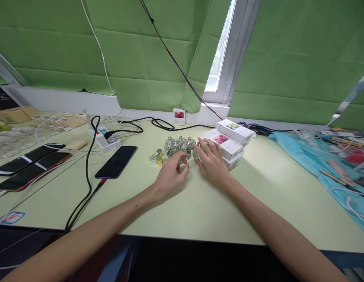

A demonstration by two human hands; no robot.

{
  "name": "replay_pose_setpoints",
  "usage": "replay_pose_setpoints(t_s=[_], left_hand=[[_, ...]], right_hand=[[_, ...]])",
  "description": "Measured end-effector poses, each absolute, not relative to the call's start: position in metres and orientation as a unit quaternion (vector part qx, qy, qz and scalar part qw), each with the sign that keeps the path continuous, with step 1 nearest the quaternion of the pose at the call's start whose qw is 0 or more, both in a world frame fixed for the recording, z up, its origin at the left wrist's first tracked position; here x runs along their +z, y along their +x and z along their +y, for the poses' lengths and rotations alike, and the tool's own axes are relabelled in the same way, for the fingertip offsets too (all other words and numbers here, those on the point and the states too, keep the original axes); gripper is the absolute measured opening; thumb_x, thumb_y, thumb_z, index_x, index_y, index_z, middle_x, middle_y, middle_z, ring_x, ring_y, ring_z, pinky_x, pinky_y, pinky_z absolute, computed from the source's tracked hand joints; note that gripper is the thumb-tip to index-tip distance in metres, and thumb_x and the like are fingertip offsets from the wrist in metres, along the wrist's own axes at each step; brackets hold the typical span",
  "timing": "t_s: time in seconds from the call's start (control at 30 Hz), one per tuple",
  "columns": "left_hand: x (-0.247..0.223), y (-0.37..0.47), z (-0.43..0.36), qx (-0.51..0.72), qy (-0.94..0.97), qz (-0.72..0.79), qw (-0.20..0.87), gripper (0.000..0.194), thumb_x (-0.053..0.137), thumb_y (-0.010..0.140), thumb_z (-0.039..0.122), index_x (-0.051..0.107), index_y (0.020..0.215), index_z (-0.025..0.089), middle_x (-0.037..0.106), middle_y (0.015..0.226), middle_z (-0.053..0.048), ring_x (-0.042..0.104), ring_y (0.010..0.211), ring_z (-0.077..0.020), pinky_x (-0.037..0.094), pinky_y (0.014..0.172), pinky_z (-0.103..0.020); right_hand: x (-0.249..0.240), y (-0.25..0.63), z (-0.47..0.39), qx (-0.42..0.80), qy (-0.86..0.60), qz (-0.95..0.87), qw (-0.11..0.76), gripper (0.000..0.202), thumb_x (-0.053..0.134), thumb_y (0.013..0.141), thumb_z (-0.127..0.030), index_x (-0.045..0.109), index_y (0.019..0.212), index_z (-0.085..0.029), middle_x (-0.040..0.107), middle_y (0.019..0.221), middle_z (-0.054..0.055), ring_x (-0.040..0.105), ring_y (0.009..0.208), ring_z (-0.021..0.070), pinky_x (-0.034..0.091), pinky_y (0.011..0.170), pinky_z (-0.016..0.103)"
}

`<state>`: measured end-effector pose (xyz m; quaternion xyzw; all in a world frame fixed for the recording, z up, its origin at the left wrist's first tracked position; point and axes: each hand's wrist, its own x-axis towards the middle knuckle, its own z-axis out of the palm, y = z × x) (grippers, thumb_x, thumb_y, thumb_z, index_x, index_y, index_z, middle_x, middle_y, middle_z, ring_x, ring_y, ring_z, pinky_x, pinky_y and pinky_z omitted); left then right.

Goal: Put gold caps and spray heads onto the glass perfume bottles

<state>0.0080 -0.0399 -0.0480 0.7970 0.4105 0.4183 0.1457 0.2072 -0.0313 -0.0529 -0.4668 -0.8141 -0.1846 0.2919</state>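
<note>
Several rounded clear glass bottles [179, 145] with metallic tops stand in a cluster at mid-table. My left hand [172, 172] is at their near side, fingers curled but apart from the thumb, with nothing visible in it. My right hand [211, 159] reaches over the cluster's right end, its fingers round a glass bottle [195, 155] that they partly hide. Left of the cluster are small gold-coloured caps or vials [159, 157], too small to tell which. White boxes [226, 145] with pink and green pictures are stacked just beyond my right hand.
A black phone [116, 162] on a cable lies left, near a white power strip [105, 138]. Farther left are two more dark phones [32, 170]. A small white box [179, 116] stands at the wall. Blue plastic sheeting [305, 160] holding mixed items covers the right side.
</note>
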Motion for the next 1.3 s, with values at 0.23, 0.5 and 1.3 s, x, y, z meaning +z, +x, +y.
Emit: replay_pose_setpoints(t_s=[0.23,0.5,1.3], left_hand=[[-0.046,0.007,-0.038,0.434,0.787,0.417,0.136,0.017,0.056,0.091,0.023,0.058,0.107,0.02,0.07,0.092,-0.001,0.047,0.051,-0.0075,0.043,0.058,-0.026],[-0.043,0.006,-0.038,0.448,0.771,0.436,0.122,0.011,0.056,0.093,0.024,0.058,0.103,0.021,0.067,0.107,-0.003,0.051,0.055,-0.0085,0.046,0.06,-0.028],[-0.045,0.003,-0.033,0.415,0.763,0.478,0.133,0.029,0.058,0.092,0.024,0.051,0.12,0.022,0.063,0.119,-0.007,0.057,0.056,-0.0103,0.049,0.067,-0.032]], right_hand=[[-0.054,0.208,-0.032,-0.18,-0.466,-0.816,0.291,0.052,0.053,0.098,-0.017,0.05,0.15,-0.013,0.041,0.162,0.021,0.036,0.146,0.0357,0.029,0.118,0.057],[-0.055,0.208,-0.031,-0.165,-0.464,-0.813,0.31,0.056,0.051,0.096,-0.017,0.046,0.152,-0.016,0.042,0.161,0.02,0.036,0.146,0.0356,0.029,0.118,0.059],[-0.048,0.197,-0.042,-0.129,-0.35,-0.807,0.458,0.031,0.051,0.099,-0.013,0.06,0.129,-0.015,0.067,0.125,0.017,0.061,0.12,0.0279,0.05,0.105,0.043]])
